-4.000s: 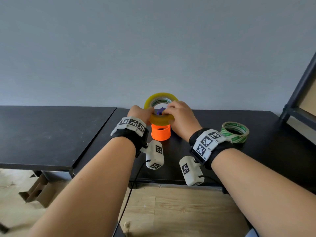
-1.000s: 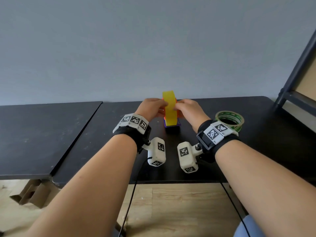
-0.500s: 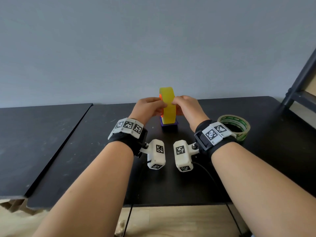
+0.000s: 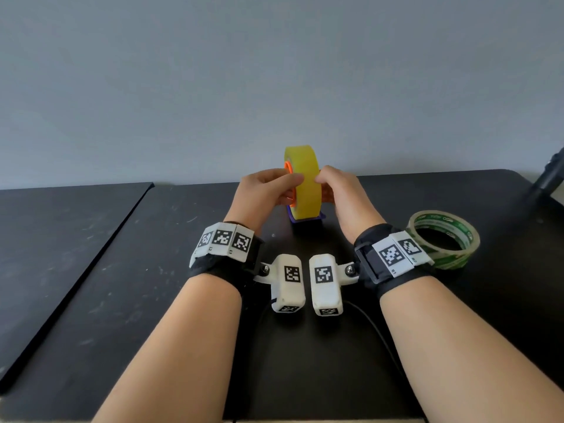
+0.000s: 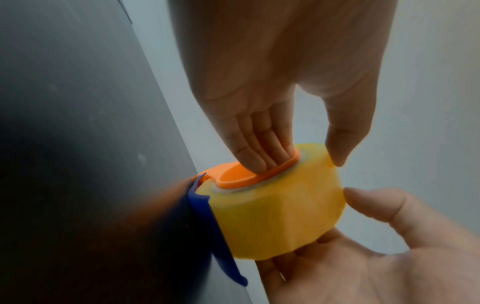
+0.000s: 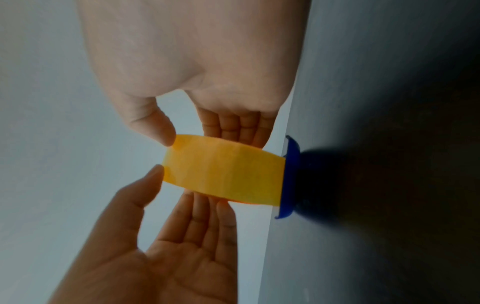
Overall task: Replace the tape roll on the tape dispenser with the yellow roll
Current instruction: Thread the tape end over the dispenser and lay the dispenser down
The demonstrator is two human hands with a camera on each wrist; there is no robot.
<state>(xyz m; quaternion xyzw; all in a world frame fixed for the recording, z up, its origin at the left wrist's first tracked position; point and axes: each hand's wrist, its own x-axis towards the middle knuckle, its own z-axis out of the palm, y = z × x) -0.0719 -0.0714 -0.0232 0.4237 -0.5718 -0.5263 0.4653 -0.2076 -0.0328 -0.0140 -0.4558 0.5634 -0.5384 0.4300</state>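
Note:
The yellow roll [image 4: 305, 184] stands on edge with an orange hub [image 4: 287, 167] through its core, low in the blue dispenser base [image 4: 308, 219] on the black table [image 4: 122, 300]. My left hand [image 4: 270, 189] pinches it from the left. Its fingers lie straight on the orange hub [image 5: 233, 176] and its thumb tip touches the roll's tread [image 5: 275, 216]. My right hand [image 4: 338, 192] pinches it from the right, with its thumb on the yellow roll [image 6: 223, 174] and its fingers along the far side face. The blue base [image 6: 291, 176] touches the roll's underside.
A green-printed tape roll [image 4: 442, 239] lies flat to the right of my right wrist. A second black table [image 4: 45, 239] adjoins on the left. A dark frame leg [image 4: 549, 178] stands at the far right. A thin cable [image 4: 375, 328] trails toward me.
Four seconds ago the roll was tilted above the orange hub standing on the table. Now the hub sits in the roll, upright on the blue base. Over the last second both hands have kept their hold.

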